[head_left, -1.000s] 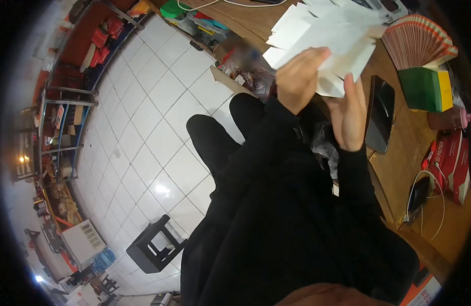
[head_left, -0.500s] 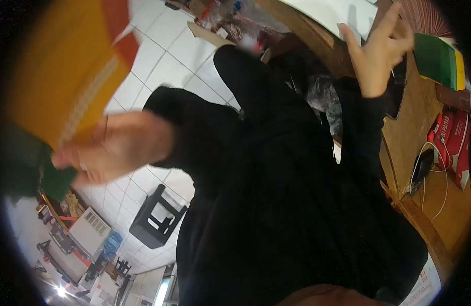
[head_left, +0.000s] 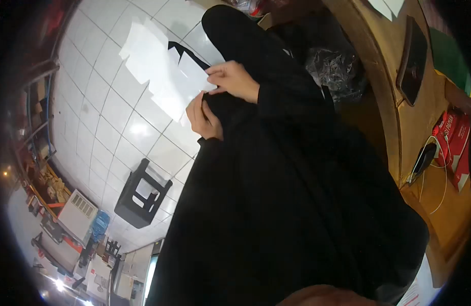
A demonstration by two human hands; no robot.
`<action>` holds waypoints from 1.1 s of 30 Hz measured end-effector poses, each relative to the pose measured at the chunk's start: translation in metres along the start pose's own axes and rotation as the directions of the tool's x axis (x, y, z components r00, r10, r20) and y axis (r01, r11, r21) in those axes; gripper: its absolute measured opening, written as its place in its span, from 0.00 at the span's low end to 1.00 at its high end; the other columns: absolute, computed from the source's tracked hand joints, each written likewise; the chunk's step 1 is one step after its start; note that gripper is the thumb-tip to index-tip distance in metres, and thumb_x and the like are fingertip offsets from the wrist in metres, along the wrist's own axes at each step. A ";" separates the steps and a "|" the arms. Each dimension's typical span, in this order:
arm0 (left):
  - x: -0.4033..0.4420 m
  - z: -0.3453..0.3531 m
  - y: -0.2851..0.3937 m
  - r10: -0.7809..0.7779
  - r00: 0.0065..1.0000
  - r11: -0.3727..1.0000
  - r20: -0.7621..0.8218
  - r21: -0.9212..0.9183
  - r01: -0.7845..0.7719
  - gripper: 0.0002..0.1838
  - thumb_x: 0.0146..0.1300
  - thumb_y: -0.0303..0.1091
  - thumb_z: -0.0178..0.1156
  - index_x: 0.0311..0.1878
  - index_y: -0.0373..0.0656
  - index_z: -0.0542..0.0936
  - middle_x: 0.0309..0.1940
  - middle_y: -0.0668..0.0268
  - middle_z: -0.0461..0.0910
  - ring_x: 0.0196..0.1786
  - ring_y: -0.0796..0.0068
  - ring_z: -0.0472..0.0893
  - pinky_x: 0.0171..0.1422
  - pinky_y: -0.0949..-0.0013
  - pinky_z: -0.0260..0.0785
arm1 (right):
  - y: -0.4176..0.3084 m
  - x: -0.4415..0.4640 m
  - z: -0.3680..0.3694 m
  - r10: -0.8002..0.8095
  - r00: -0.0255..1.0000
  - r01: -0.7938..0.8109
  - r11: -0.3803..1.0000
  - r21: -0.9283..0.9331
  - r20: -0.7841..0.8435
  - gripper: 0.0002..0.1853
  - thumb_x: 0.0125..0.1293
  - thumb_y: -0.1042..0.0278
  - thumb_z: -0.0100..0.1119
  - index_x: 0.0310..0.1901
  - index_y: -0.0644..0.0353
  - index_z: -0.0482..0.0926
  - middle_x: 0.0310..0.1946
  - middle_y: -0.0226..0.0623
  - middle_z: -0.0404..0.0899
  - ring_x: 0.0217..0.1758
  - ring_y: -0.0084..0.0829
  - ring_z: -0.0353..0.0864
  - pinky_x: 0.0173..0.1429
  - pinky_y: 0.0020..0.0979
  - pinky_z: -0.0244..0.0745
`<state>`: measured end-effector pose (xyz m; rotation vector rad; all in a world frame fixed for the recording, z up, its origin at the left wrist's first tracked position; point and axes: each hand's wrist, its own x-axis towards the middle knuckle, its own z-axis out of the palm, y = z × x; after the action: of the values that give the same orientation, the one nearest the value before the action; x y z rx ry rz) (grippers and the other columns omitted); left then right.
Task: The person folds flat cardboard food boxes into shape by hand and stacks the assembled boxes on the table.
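A white card sheet (head_left: 161, 71) with notched, cut-out edges extends over my black-clothed knee, the tiled floor behind it. My right hand (head_left: 235, 80) pinches the near end of this sheet between thumb and fingers. Just below it, my left hand (head_left: 204, 118) is closed at the same end, fingers curled over the sheet's edge. The two hands are close together above my lap. The sheet's underside does not show.
On the wooden table (head_left: 383, 66) at right lie a dark phone (head_left: 414, 61), a green printed card (head_left: 449, 56), a red packet (head_left: 452, 145) and a white cable (head_left: 444, 191). Crumpled clear plastic (head_left: 332, 71) lies below the table edge. A black stool (head_left: 141, 196) stands on the floor (head_left: 113, 117).
My left hand has come in from the far left, where it held a yellow, green and red card. My right hand has left the table. Both now hold a white sheet over my lap.
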<state>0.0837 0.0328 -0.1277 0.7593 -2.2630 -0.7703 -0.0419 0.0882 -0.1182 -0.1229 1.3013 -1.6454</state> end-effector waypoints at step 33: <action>0.005 0.008 -0.006 -0.672 0.576 0.130 0.466 -0.691 0.711 0.08 0.56 0.24 0.57 0.38 0.33 0.74 0.34 0.62 0.76 0.35 0.76 0.77 0.39 0.78 0.72 | -0.020 0.001 -0.007 -0.248 0.930 0.367 0.705 -0.607 0.273 0.05 0.54 0.73 0.58 0.33 0.61 0.79 0.28 0.34 0.80 0.29 0.23 0.79 0.33 0.22 0.70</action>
<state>0.0768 0.0283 -0.1355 1.2670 -1.0532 -2.1417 -0.0590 0.0904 -0.1063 -0.9393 1.7385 -1.3270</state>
